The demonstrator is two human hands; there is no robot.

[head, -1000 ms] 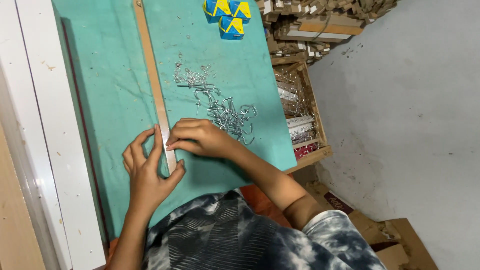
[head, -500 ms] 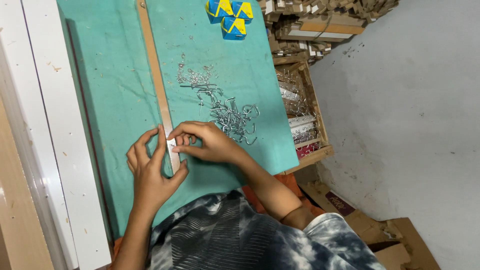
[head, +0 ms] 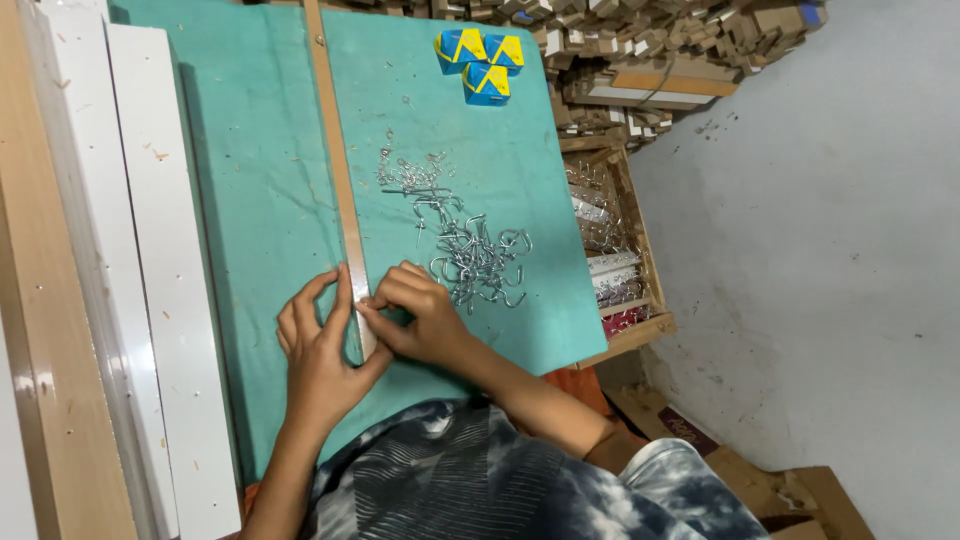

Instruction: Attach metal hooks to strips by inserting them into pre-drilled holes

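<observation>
Here, both hands point(head: 375, 335) pinch a thin wooden strip point(head: 337, 170) beside metal hooks point(head: 478, 262).

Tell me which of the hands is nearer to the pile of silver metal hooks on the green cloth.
Right. The right hand lies just beside the pile of silver metal hooks, on the near end of the long wooden strip; the left hand sits across that strip, farther away.

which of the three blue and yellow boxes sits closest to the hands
The lone box below the other two. The pair lies side by side at the far edge of the green cloth; this one sits nearer the metal hooks and the hands.
</observation>
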